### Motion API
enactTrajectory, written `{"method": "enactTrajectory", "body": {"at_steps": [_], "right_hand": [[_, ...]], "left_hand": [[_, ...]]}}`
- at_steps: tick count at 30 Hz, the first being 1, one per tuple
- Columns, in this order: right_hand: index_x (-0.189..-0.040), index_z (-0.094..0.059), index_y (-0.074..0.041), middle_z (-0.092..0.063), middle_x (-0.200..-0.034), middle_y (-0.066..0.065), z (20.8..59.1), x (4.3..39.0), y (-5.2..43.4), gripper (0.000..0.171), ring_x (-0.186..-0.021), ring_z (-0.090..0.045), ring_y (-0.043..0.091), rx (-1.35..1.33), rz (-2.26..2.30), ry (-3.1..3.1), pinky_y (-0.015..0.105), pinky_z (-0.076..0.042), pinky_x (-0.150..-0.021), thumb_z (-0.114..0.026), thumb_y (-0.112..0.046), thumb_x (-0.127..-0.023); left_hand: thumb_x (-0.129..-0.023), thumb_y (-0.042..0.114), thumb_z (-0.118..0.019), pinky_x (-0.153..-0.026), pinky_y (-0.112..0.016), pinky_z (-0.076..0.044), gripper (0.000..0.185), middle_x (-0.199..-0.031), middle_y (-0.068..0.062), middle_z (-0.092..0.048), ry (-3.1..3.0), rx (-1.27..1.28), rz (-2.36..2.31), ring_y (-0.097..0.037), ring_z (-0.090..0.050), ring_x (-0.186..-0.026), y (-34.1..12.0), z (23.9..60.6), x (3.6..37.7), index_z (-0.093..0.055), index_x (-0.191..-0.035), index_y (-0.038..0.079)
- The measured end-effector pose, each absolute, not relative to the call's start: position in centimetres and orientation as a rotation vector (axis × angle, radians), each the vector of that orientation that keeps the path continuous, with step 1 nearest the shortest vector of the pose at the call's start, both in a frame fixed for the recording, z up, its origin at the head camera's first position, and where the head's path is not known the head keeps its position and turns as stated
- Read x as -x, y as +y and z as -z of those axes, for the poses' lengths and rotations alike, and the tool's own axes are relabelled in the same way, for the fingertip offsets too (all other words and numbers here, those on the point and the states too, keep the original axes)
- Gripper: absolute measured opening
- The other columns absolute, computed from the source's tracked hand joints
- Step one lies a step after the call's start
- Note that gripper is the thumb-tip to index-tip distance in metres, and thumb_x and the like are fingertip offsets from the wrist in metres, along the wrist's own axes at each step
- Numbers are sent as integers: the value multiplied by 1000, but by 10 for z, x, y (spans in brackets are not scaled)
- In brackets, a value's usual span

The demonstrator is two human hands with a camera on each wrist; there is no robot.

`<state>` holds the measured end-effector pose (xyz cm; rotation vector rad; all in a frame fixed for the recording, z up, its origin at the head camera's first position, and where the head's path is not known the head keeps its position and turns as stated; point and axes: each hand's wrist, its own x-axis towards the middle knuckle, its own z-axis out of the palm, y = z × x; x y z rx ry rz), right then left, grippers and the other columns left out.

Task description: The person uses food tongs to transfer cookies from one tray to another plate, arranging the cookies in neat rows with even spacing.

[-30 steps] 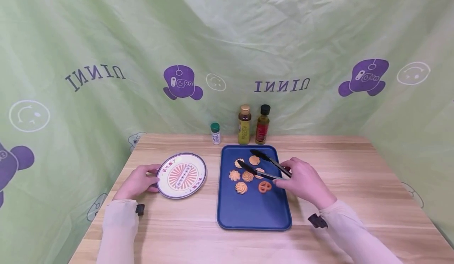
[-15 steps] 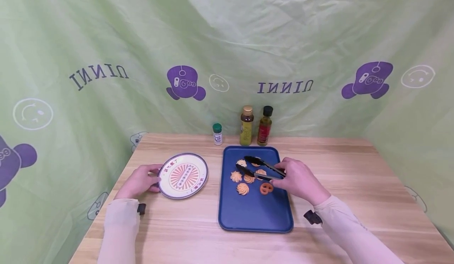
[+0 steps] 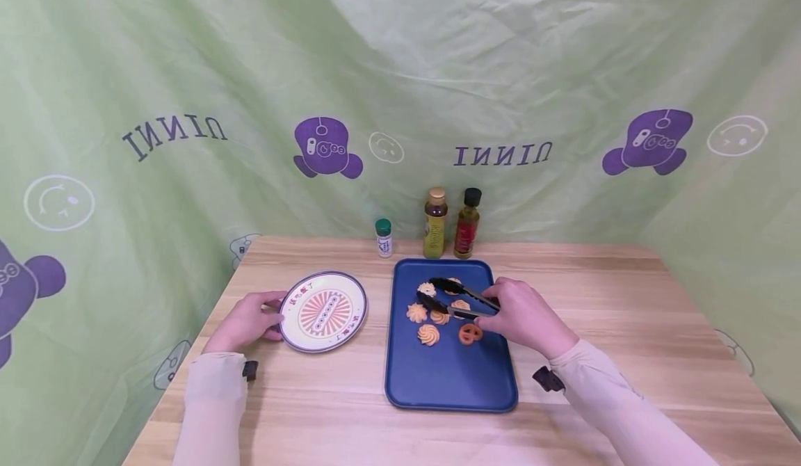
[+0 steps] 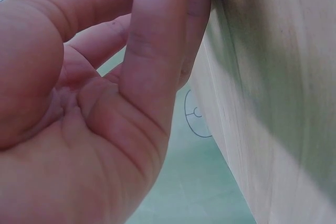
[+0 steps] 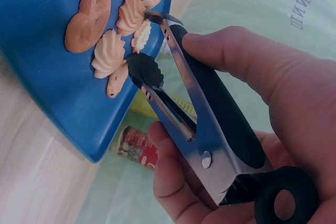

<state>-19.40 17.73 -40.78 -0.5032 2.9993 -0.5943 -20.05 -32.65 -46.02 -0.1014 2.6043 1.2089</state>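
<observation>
A blue tray [image 3: 450, 375] lies mid-table with several piped cookies on it, among them a swirl cookie [image 3: 428, 334] and a pretzel-shaped cookie [image 3: 469, 332]. My right hand [image 3: 510, 313] grips black tongs [image 3: 466, 290] low over the tray. The tong tips are parted and straddle the upper cookies. In the right wrist view the tongs [image 5: 210, 103] have one scalloped tip [image 5: 144, 70] beside a cookie [image 5: 109, 53], and nothing is clamped. My left hand [image 3: 250, 318] touches the left rim of a round patterned plate [image 3: 323, 311], which holds nothing. Its fingers [image 4: 157, 51] look straight.
Three bottles stand behind the tray: a small green-capped jar [image 3: 383, 237], a yellow-labelled bottle [image 3: 434, 222] and a red-labelled, black-capped bottle [image 3: 466, 222]. A green printed cloth [image 3: 188, 139] hangs closely round the back and sides of the wooden table [image 3: 626, 299].
My right hand has slid slightly left and lowered the tongs onto the group of cookies, and the tips stand closer together. The left hand and the plate have stayed put.
</observation>
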Motion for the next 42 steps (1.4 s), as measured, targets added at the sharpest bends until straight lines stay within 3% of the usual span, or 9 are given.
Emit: {"method": "enactTrajectory", "body": {"at_steps": [10,16,18,22,32,42], "right_hand": [[-120,-82,5,-73,-98,9,407,194,177,50,-80,-64,20,478,607,2988,38,-64,-71,-95,-30,-86],[-119,-83,5,-73,-98,10,409,195,175,48,-77,-63,19,461,656,2995,32,-58,-65,-94,-29,-87],[-120,-83,5,-75,-102,13,409,196,172,48,-80,-65,22,469,660,3003,35,-61,-67,-93,-29,-87],[-124,-82,5,-80,-117,18,407,199,161,52,-96,-75,28,482,659,3012,47,-69,-82,-93,-30,-88],[-127,-82,0,-77,-115,14,402,210,105,50,-89,-64,22,508,764,2939,37,-63,-75,-92,-32,-89],[-115,-85,-2,-72,-101,9,403,213,27,38,-85,-61,22,654,849,2884,31,-54,-68,-93,-28,-88]], "left_hand": [[-106,-6,-64,-74,-31,-75,62,-149,-41,-57,2610,102,-1201,-17,-76,-82,-326,460,199,-43,-164,-13],[-106,-6,-64,-74,-31,-75,62,-148,-41,-57,2610,101,-1205,-17,-77,-83,-326,459,199,-43,-164,-13],[-106,-6,-64,-74,-31,-75,62,-149,-41,-57,2611,105,-1207,-17,-77,-83,-326,458,199,-43,-164,-13],[-106,-6,-64,-75,-31,-75,62,-151,-41,-56,2611,108,-1197,-17,-77,-84,-325,458,198,-43,-165,-12],[-107,-4,-65,-76,-31,-75,62,-149,-39,-57,2598,120,-1206,-18,-76,-85,-327,460,199,-44,-164,-11],[-107,-5,-64,-75,-31,-75,61,-150,-41,-56,2598,95,-1222,-17,-76,-82,-329,460,200,-42,-164,-13]]}}
